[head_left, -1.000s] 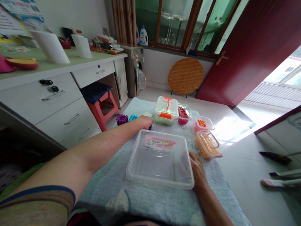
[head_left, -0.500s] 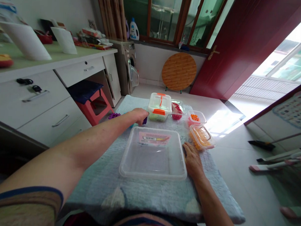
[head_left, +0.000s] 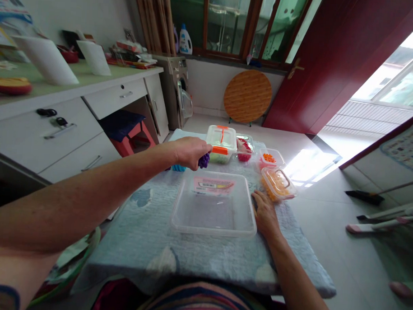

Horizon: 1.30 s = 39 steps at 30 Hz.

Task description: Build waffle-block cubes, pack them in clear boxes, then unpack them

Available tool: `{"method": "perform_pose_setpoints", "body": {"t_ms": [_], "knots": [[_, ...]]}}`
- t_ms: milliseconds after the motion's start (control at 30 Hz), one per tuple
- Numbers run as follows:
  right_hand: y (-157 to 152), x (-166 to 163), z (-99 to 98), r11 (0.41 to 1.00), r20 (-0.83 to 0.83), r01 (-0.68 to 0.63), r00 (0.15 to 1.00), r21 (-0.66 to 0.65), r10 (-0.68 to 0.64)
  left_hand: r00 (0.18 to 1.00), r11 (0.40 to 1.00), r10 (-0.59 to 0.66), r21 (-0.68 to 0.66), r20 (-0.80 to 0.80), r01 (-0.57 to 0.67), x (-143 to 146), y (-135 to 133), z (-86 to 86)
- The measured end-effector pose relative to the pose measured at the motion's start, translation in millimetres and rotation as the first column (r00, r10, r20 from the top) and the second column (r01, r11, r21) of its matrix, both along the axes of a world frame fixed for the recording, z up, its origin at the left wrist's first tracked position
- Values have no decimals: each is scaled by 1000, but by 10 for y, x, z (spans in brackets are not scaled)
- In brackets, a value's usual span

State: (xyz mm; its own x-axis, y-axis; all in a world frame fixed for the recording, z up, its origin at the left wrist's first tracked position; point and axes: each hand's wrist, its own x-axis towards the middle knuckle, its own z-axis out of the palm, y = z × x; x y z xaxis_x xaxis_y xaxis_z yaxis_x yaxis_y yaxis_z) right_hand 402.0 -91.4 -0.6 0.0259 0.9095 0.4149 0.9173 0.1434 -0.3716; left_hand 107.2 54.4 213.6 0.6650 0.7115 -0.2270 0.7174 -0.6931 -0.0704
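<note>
My left hand [head_left: 192,153] is closed around a bunch of purple, bumpy small pieces [head_left: 204,161], held just beyond the far left corner of a clear plastic box [head_left: 218,214]. The box is lidless, with a pink label at its far side and nothing loose visible inside. Beside the box's right wall rests my right hand [head_left: 265,211], its fingers stretched out and appearing to touch the wall. Under my left wrist, a bright blue bumpy thing [head_left: 178,168] shows in part. A lidded container with orange clips [head_left: 221,139] stands just past my left hand.
Behind the box stand a clear container with red pieces [head_left: 243,149], a small tub with orange pieces [head_left: 269,159] and a lidded yellow-orange container [head_left: 278,183]. A blue cloth [head_left: 219,255] covers the table. A red stool [head_left: 129,134] is at the left, below the counter.
My left hand has lifted slightly, showing more of the purple pieces. The left forearm now covers the purple thing seen earlier at the left. My right hand stays by the box.
</note>
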Motion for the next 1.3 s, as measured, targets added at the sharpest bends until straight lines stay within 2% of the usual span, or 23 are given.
{"method": "perform_pose_setpoints", "body": {"t_ms": [100,200,400,533,667,833,1033,1167,1300], "knots": [[-7,-17,11,1000,-14,0,1000,17,0,991,987,-119,-105,69,125,108,-336,57],[-18,-32,42,1000,-17,0,1000,10,1,967,957,-214,-166,142,236,233,-626,19],[-21,-25,65,1000,-14,1,1000,-8,-1,926,903,-314,-236,210,359,484,-939,-291],[-15,-13,50,1000,-25,-5,1000,-12,4,932,894,-343,-263,121,363,667,-981,-509],[-14,-11,51,1000,-8,1,1000,-17,-1,931,896,-363,-262,31,358,836,-955,-630],[-19,-12,72,1000,-2,-11,1000,-24,11,977,959,-209,-207,-43,196,960,-929,-764],[-25,-22,81,1000,-17,-5,1000,-26,4,994,984,-107,-141,28,110,965,-949,-945],[-22,-25,84,1000,-16,1,1000,-29,-1,996,980,-90,-178,22,92,945,-939,-921],[-20,-22,79,1000,-20,-1,1000,-25,0,990,978,-132,-159,49,138,857,-898,-697]]}}
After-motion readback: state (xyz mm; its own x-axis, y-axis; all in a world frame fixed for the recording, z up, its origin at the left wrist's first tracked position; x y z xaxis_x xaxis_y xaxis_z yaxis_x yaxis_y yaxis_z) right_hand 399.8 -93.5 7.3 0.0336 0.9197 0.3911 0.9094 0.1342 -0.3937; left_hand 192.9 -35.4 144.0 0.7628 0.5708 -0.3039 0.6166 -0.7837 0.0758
